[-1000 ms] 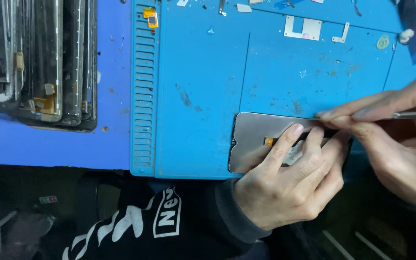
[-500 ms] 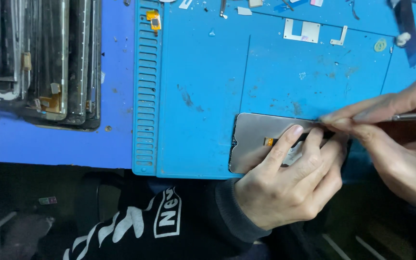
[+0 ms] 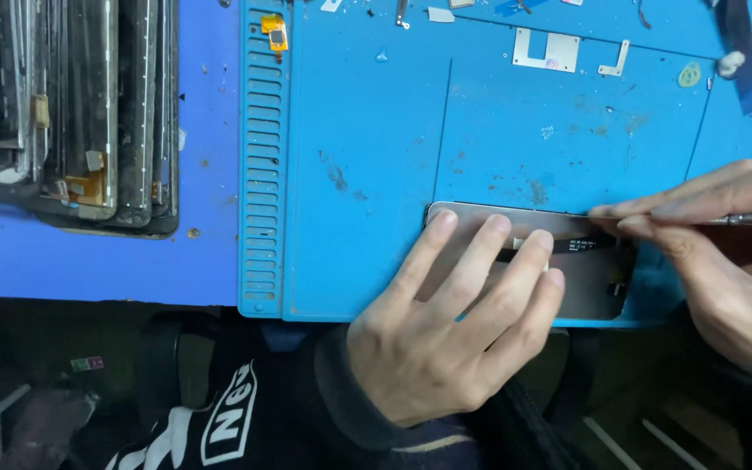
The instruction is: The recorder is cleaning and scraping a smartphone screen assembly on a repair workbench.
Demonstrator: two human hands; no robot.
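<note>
A grey phone screen panel (image 3: 585, 270) lies face down at the front edge of the blue work mat (image 3: 376, 174). My left hand (image 3: 454, 331) rests flat on it, fingers spread and pressing its left half. My right hand (image 3: 724, 252) pinches a thin metal tool (image 3: 750, 220), whose tip touches the panel's upper edge near a dark flex strip. The panel's middle is hidden under my fingers.
A stack of dark phone screens (image 3: 71, 113) lies at the left on the blue table. Small metal plates (image 3: 559, 48), an orange part (image 3: 276, 35) and bits of scrap sit along the mat's far side. The mat's slotted strip (image 3: 263, 174) runs down its left edge.
My left hand has flattened and spread its fingers across the panel. The right hand with the tool stays at the panel's upper edge.
</note>
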